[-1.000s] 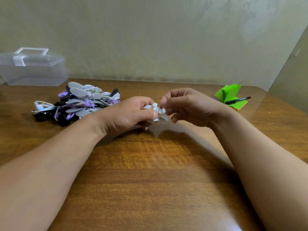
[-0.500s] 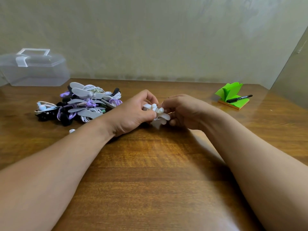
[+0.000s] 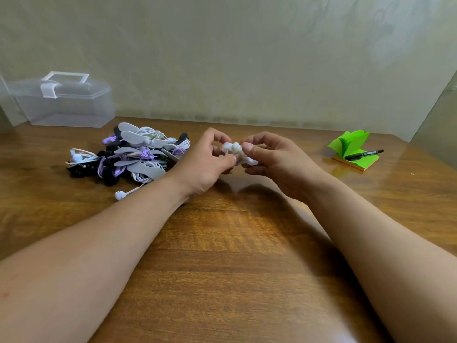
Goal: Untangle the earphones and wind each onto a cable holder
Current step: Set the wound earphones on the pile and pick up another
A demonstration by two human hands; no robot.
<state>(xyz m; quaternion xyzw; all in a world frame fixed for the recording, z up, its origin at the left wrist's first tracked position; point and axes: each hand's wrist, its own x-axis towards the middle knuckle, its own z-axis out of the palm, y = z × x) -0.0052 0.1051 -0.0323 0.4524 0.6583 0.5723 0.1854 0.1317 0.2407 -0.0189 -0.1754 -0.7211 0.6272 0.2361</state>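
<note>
Evidently the winding step was in hand: the left hand [image 3: 205,164] and the right hand [image 3: 274,162] met just above the desk [image 3: 235,243], both pinching a small white earphone bundle [image 3: 233,149] between thumbs and curled fingertips. Where cord ended and holder began could not be told, since the fingers hid most of it. To do this well, I judged, one hand should pin the holder firmly while the other laid the cord in even, snug turns, never so tight as to strain the thin wire at the buds or plug. The free end would want securing on the holder before either hand let go, or the turns could spring loose. To the left, apart from the hands, lay the pile of earphones and holders [image 3: 133,154], white, purple and black cords mixed with grey holders. One loose white earbud [image 3: 120,194] trailed out near the left forearm, and that cord might snag if the arm slid. A clear plastic box [image 3: 64,102] stood behind the pile, and a green note pad [image 3: 351,144] with a black marker [image 3: 364,154] on it lay far right.
</note>
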